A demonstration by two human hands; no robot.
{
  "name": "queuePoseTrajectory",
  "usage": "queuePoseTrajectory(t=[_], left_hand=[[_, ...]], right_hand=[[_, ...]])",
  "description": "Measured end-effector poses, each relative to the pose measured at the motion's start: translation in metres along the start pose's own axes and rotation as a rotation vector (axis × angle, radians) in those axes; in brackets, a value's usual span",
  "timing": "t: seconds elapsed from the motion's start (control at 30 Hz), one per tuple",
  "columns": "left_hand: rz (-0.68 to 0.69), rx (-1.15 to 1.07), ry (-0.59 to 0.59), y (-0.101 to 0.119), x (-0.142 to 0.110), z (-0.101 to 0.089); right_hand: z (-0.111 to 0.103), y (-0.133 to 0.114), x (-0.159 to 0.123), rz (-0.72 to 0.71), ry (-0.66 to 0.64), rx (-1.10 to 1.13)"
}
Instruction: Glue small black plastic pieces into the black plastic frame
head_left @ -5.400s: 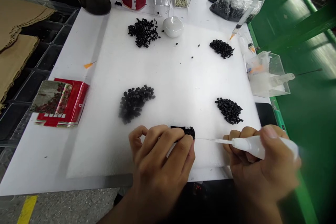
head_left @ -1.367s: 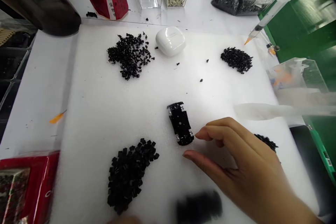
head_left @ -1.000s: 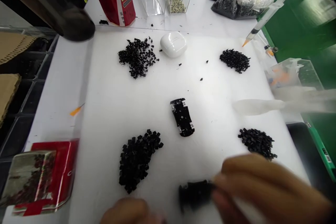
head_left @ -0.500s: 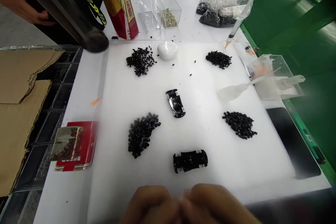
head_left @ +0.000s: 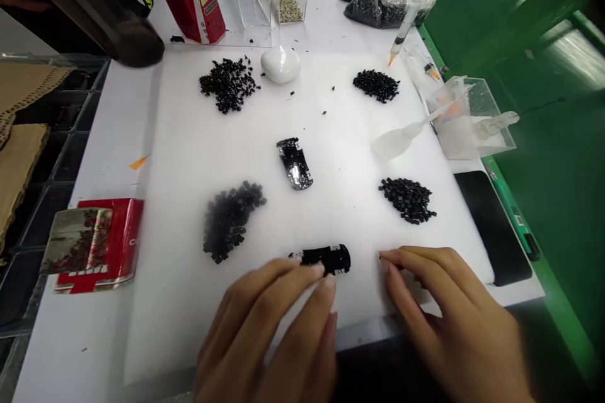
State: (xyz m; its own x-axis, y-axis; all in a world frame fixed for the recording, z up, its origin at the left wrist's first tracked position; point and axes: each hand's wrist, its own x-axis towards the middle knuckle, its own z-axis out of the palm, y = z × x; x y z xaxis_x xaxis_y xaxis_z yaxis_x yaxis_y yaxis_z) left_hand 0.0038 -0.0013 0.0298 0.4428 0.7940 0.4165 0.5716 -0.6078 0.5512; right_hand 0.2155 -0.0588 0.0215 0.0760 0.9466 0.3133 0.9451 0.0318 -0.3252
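While its left part sits behind fingers, the nearer black plate [head_left: 338, 258] lies close to the near edge of the white mat [head_left: 179, 157], its long axis running left to right, nearly along that edge. The right end is rounded, and the plate looks thin and glossy.

The left hand [head_left: 271, 327] is loosely bent over the mat's near edge, fingers parted and tips at the plate's near side; whether they grip it, I cannot tell. The right hand [head_left: 449, 308], near the mat's right front corner, pinches a tiny dark piece [head_left: 380, 257] between thumb and forefinger, apart from the plate.

At the mat's middle, the farther black plate [head_left: 295, 164] points away and slightly left, notched along its sides, with a bright shine.

Flat black squares [head_left: 234, 220] form a curved, blurred heap on the mat's left front; small black chips [head_left: 407, 200] make an oval one on its right. Towards the mat's right side lies a cloudy, bulb-shaped bottle [head_left: 392, 143], its slim nozzle pointing away and right.
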Motion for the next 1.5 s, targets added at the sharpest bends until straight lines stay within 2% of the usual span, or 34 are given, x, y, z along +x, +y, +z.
queuePoseTrajectory(t=[0.07, 0.2, 0.33, 0.5, 0.63, 0.77, 1.07, 1.4, 1.5], left_hand=[[0.047, 0.008, -0.051, -0.008, 0.004, 0.006], [0.057, -0.029, -0.149, -0.015, 0.009, 0.018], [0.049, -0.056, -0.103, -0.016, 0.008, 0.025], [0.034, -0.037, -0.037, -0.015, 0.006, 0.024], [0.026, -0.027, -0.072, -0.015, 0.006, 0.02], [-0.012, -0.052, -0.08, -0.014, 0.004, 0.019], [-0.011, -0.075, -0.107, -0.019, -0.004, 0.022], [0.031, -0.063, -0.122, -0.021, 0.002, 0.02], [0.04, -0.071, -0.122, -0.021, 0.002, 0.02]], right_hand=[[0.003, 0.0, 0.001, -0.004, 0.024, -0.039], [0.006, -0.006, -0.001, 0.029, 0.045, -0.009], [0.004, -0.005, 0.001, 0.09, 0.009, 0.014], [-0.003, -0.002, 0.007, 0.023, -0.072, 0.009], [-0.006, -0.015, 0.011, 0.062, -0.067, 0.074], [0.002, -0.031, 0.016, 0.056, -0.08, 0.147], [0.014, -0.04, 0.013, 0.004, -0.047, 0.007], [0.021, -0.055, 0.018, -0.022, 0.072, -0.08], [0.022, -0.057, 0.019, -0.032, 0.073, -0.1]])
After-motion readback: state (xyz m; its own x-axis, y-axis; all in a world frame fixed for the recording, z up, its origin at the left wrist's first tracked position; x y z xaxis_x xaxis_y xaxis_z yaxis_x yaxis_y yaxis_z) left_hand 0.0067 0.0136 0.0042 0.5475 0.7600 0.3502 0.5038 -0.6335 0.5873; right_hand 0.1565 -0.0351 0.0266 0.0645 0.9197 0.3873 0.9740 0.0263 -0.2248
